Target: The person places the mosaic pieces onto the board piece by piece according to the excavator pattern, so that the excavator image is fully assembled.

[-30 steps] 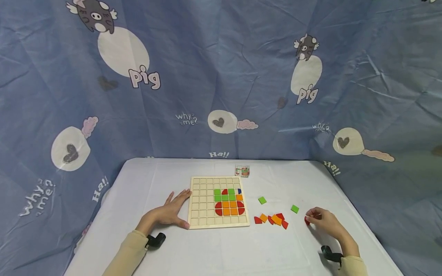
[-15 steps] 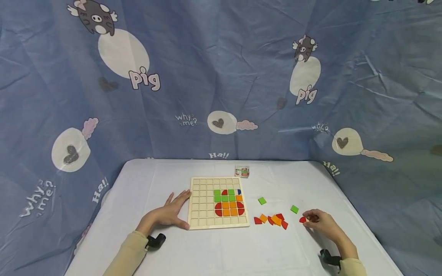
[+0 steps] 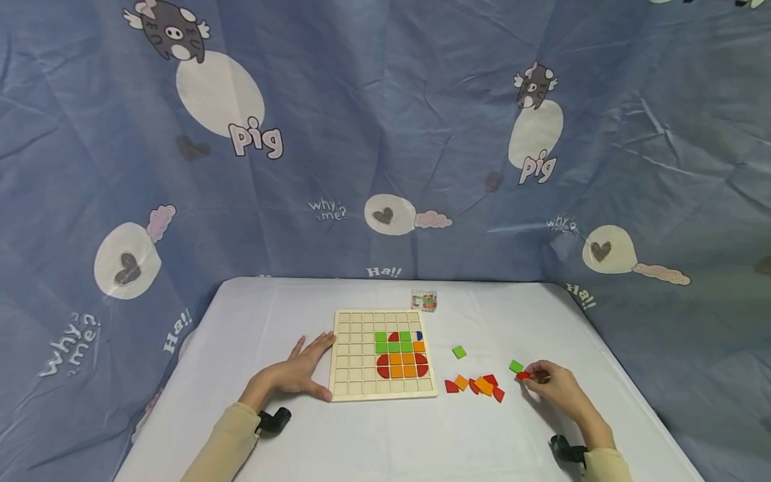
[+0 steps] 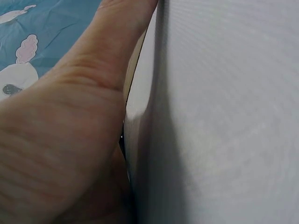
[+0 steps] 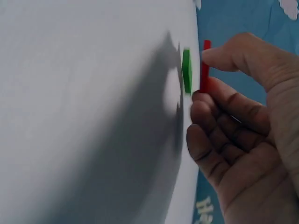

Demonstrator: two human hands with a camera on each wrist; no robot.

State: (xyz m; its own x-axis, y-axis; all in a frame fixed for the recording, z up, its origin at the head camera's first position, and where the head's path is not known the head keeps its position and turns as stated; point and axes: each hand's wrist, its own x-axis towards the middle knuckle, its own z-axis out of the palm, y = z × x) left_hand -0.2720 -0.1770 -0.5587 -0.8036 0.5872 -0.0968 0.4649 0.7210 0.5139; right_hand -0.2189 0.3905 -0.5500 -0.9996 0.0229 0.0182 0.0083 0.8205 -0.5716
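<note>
In the head view my left hand (image 3: pixel 294 372) lies with fingers spread along the left edge of a pale wooden grid board (image 3: pixel 355 388), fingertips and thumb right at its rim. Colored tiles fill part of the board's right side: green squares (image 3: pixel 394 347), orange squares (image 3: pixel 402 365) and red rounded pieces. At the right my right hand (image 3: pixel 560 390) pinches a red tile (image 5: pixel 205 65) between thumb and fingertips, above the white table. Just beyond it lies a loose green square tile (image 3: pixel 516 366). The right wrist view shows the red tile edge-on, beside the green one.
Between board and right hand, several red and orange tiles (image 3: pixel 484 386) lie in a loose cluster. Another green square (image 3: pixel 460 352) sits behind them. A small clear packet (image 3: pixel 424 300) with a printed picture lies behind the board. A blue patterned cloth (image 3: pixel 385 134) hangs behind the table.
My right hand has lifted the red tile and carried it a little left and away from me, toward the loose green tile. My left hand has stayed at the board's edge.
</note>
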